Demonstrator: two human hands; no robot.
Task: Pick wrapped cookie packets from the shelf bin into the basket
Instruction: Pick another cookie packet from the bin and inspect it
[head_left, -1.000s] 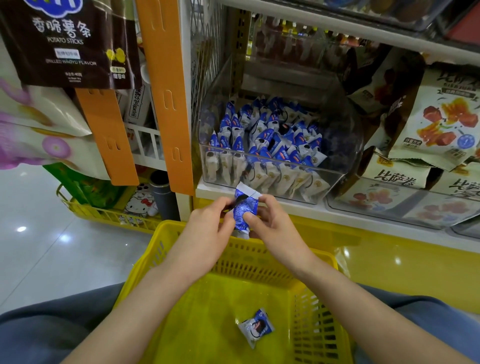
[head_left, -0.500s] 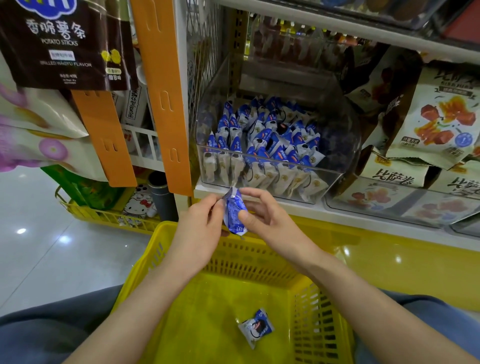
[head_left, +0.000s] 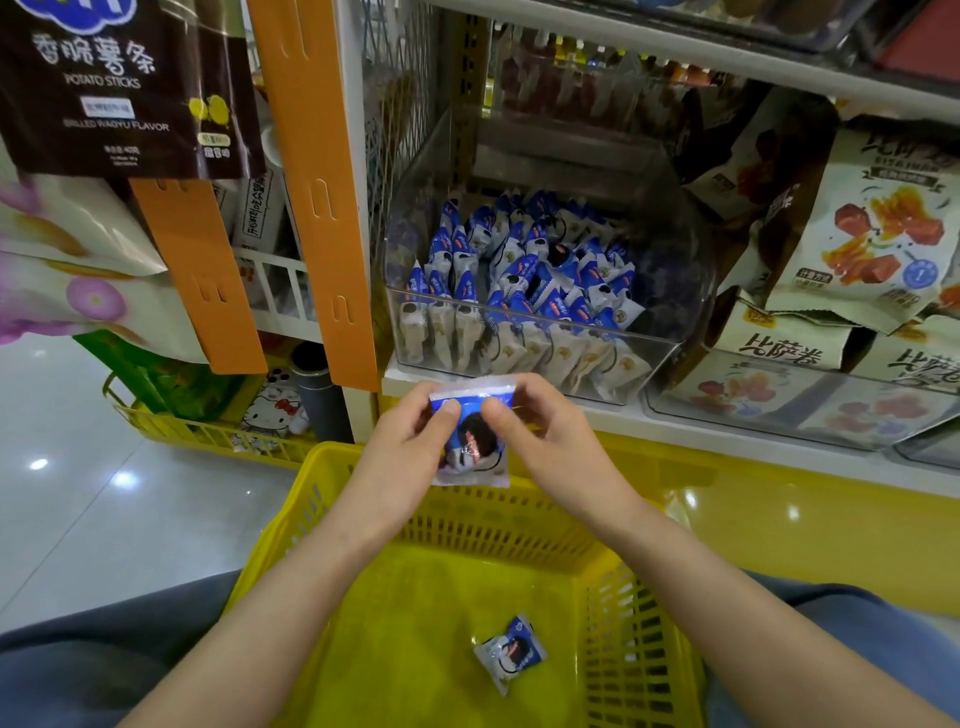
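A blue and white wrapped cookie packet (head_left: 472, 447) hangs flat, face toward me, above the far rim of the yellow basket (head_left: 332, 467). My left hand (head_left: 400, 452) and my right hand (head_left: 550, 441) both pinch its top edge with thumb and fingers. Another cookie packet (head_left: 510, 652) lies on the basket floor, right of centre. Behind my hands, the clear shelf bin (head_left: 670, 343) holds several more blue and white packets (head_left: 519, 280), standing in rows at its front wall.
Orange shelf uprights (head_left: 317, 182) stand left of the bin. Snack bags (head_left: 878, 234) fill the shelf to the right. A potato sticks bag (head_left: 119, 88) hangs top left. A second yellow basket (head_left: 197, 426) sits on the tiled floor at left. My legs flank the basket.
The packet was edge-on between my fingertips; it has now turned flat to face me, and both hands hold its top corners slightly lower and nearer the basket rim.
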